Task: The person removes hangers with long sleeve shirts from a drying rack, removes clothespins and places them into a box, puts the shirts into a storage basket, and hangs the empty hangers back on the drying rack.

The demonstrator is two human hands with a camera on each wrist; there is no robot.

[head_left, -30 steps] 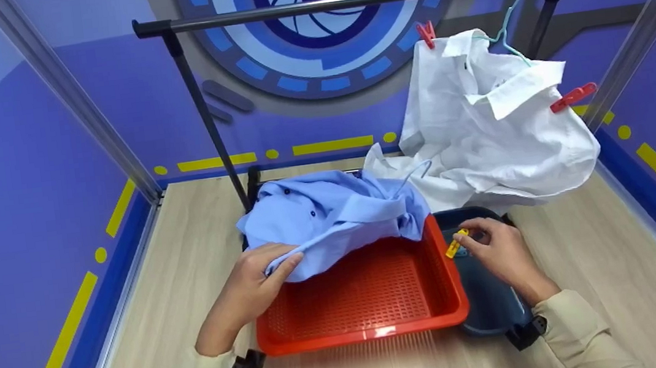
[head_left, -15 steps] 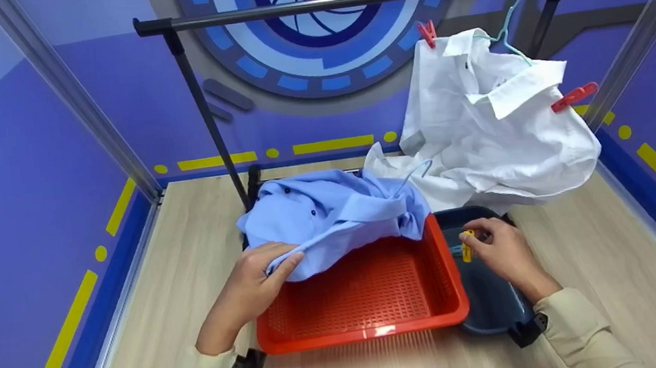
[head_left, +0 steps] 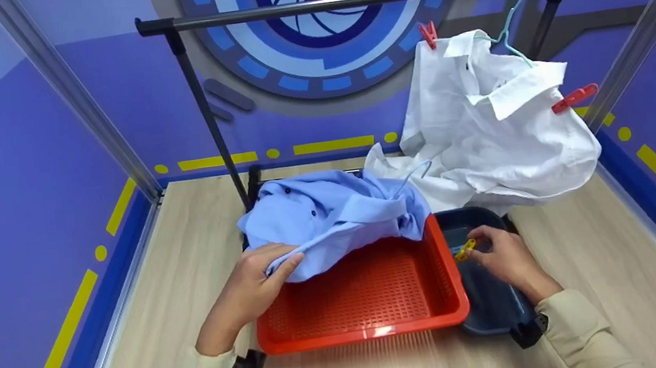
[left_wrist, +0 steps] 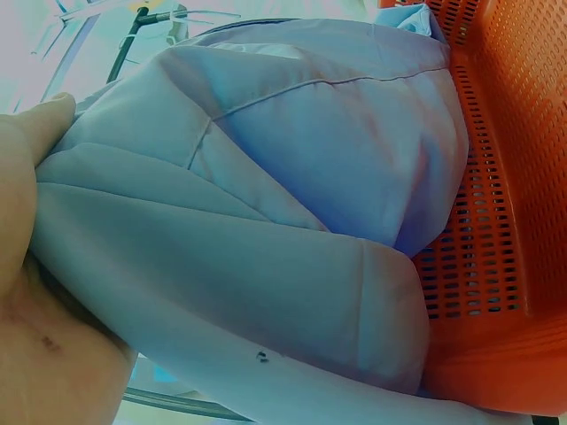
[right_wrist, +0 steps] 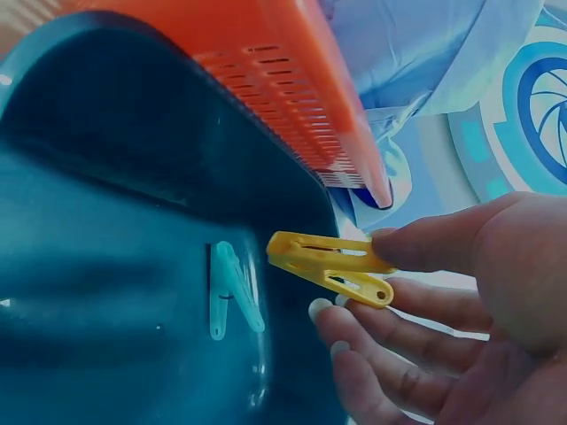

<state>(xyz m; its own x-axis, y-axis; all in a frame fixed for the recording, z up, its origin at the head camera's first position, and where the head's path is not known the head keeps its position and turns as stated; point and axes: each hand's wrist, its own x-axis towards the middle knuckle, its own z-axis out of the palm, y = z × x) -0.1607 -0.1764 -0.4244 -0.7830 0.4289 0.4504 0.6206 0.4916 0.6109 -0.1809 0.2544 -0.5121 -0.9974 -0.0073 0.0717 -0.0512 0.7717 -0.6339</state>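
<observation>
My left hand (head_left: 262, 281) grips the edge of a light blue shirt (head_left: 331, 208) that lies over the back left of a red basket (head_left: 363, 334). In the left wrist view, the cloth (left_wrist: 248, 266) spreads away from the thumb and palm. My right hand (head_left: 506, 256) pinches a yellow clothespin (right_wrist: 332, 266) by its handle end, over a dark blue tray (head_left: 493, 307). A teal clothespin (right_wrist: 232, 292) lies inside that tray. From the shirt's collar, a light blue hanger hook (head_left: 416, 174) sticks out.
A white shirt (head_left: 503, 145) hangs at the right from a clothes rack (head_left: 344, 3) on a teal hanger (head_left: 509, 15). Red clothespins (head_left: 574, 98) are clipped at its shoulders. Purple walls (head_left: 28, 212) enclose the wooden tabletop (head_left: 184, 225).
My right hand has shifted slightly right, and the yellow clothespin has turned between its fingers. My left hand and the blue shirt stay put.
</observation>
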